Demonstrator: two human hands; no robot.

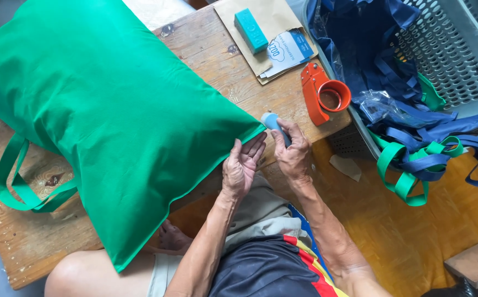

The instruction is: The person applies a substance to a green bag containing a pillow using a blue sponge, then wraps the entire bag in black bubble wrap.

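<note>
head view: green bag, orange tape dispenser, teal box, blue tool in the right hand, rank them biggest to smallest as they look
1. green bag
2. orange tape dispenser
3. teal box
4. blue tool, partly hidden by the right hand, so its place below the box is unsure

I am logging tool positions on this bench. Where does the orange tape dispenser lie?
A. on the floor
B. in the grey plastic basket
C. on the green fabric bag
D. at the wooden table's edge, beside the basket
D: the orange tape dispenser rests on the wooden table at its edge, next to the grey plastic basket.
</note>
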